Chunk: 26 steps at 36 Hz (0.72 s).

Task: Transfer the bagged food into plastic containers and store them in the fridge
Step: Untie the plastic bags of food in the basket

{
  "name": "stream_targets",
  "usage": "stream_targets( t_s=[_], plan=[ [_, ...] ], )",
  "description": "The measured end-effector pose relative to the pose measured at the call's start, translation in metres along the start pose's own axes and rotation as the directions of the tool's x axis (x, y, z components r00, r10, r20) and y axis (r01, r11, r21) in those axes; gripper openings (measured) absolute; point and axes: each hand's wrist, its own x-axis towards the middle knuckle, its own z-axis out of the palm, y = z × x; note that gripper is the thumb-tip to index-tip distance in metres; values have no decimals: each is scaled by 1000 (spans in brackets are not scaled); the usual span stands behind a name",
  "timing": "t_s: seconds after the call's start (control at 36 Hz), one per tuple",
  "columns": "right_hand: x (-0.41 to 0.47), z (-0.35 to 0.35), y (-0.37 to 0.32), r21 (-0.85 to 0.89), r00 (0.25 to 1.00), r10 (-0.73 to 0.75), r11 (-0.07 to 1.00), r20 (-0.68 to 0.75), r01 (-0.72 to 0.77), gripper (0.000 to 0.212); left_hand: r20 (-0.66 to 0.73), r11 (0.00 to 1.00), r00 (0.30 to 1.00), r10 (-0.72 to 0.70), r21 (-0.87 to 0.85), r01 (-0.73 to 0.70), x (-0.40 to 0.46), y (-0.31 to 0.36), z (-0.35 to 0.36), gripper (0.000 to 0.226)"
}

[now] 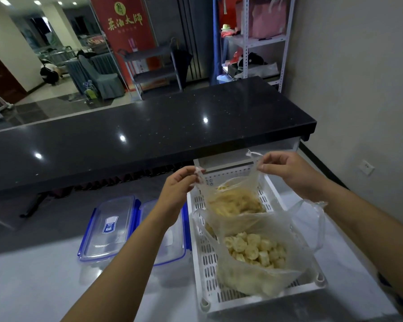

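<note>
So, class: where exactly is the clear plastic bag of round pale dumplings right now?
In the head view, the bag of dumplings sits in the near end of the white slotted basket, lower right, just in front of the bag of yellow strips.

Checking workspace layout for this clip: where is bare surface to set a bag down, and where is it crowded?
Bare room: the white countertop in front of the two lidded plastic containers, and the black upper counter behind them. Crowded: the white basket is filled by both food bags; the left hand and right hand pinch the far bag's handles.
</note>
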Motion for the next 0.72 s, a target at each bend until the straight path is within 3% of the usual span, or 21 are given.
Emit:
stream_targets(
  t_s=[0.22, 0.28, 0.39, 0.5, 0.58, 0.67, 0.72],
  plan=[
    [1, 4, -14, 49, 995, 67, 996, 71, -71, 18, 122, 990, 989, 86, 98, -99, -1, 3, 5, 32],
    [1, 5, -15, 47, 996, 56, 997, 64, -59, 15, 73, 979, 989, 127, 153, -137, -1, 4, 9, 35],
    [3, 4, -11, 68, 1000, 23, 997, 12, -24, 11, -102, 945, 959, 265, 226, -237, -3, 11, 16, 10],
    [7, 1, -9, 89, 998, -5, 996, -59, 10, 7, -175, 957, 951, 256, 184, -224, -1, 14, 10, 12],
    [11, 0, -8, 50, 977, -58, 996, -205, 69, 8, -170, 971, 958, 232, 99, -218, 3, 17, 1, 14],
    [15, -1, -8, -85, 911, -172, 985, -375, 151, 13, -158, 980, 972, 175, -68, -187, 7, 22, -8, 19],
    [15, -2, -10, -211, 879, -243, 963, -412, 167, 19, -124, 972, 981, 151, -159, -170, 10, 27, -11, 25]
  ],
)
